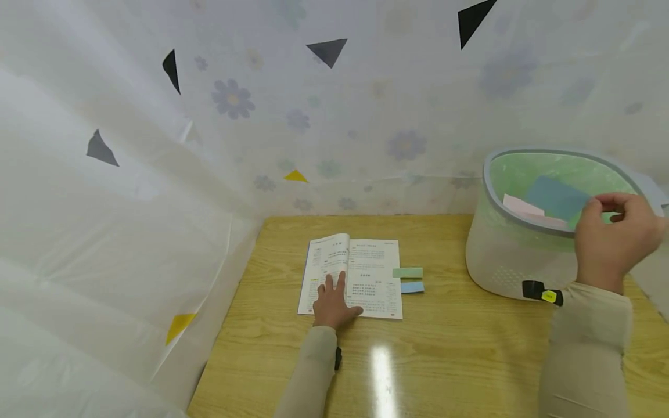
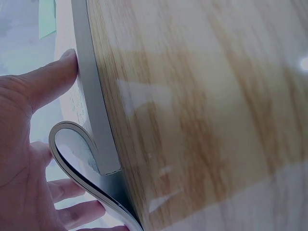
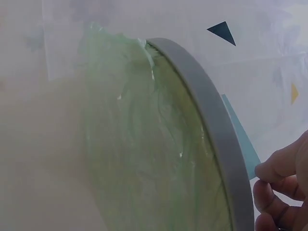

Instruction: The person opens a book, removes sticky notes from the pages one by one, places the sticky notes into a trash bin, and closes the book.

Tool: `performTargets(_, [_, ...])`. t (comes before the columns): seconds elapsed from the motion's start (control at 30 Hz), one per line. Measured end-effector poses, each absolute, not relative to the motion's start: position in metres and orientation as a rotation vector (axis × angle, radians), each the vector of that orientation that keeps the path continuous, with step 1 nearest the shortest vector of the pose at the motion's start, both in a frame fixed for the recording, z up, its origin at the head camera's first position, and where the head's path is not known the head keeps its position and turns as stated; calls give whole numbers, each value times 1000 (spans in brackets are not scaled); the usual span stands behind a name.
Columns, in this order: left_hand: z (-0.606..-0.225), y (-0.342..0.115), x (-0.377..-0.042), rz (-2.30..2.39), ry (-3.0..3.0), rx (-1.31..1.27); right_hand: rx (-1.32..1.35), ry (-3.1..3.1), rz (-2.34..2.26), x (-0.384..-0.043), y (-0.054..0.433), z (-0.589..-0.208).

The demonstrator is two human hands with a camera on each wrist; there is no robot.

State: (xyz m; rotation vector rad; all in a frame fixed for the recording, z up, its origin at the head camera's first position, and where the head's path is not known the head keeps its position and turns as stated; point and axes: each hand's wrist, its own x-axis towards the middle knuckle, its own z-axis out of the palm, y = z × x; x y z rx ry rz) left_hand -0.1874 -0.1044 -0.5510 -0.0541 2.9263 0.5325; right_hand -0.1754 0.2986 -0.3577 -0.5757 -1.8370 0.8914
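An open book (image 1: 373, 261) lies on the wooden table, its left pages bulging up near the spine. Spread fingers of my left hand (image 1: 333, 305) rest on it, the thumb on the right page; in the left wrist view, the thumb touches near the lower edge of the book (image 2: 89, 91). A green strip (image 1: 407, 272) and a blue strip (image 1: 412, 287) stick out from its right side. My right hand (image 1: 619, 232), over the near rim of a bin (image 1: 509, 270), pinches a blue piece of paper (image 3: 242, 137) by its edge. Pale pink paper (image 1: 522, 206) shows inside the bin.
The bin has a grey rim (image 1: 488, 174) and a green plastic bag (image 3: 139, 125) lining it. A flowered plastic sheet (image 1: 355, 116) hangs behind the table (image 1: 444, 354), and white sheeting (image 1: 104, 261) hangs on the left. Black, grey and yellow patches dot the sheets.
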Motion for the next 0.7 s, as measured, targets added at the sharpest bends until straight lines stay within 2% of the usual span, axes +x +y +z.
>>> performTargets(0.2, [-553, -104, -188, 525, 2933, -56, -642, -1893, 869, -177, 298, -359])
performTargets(0.7, [-554, -105, -190, 535, 2925, -69, -526, -1953, 802, -175, 295, -362])
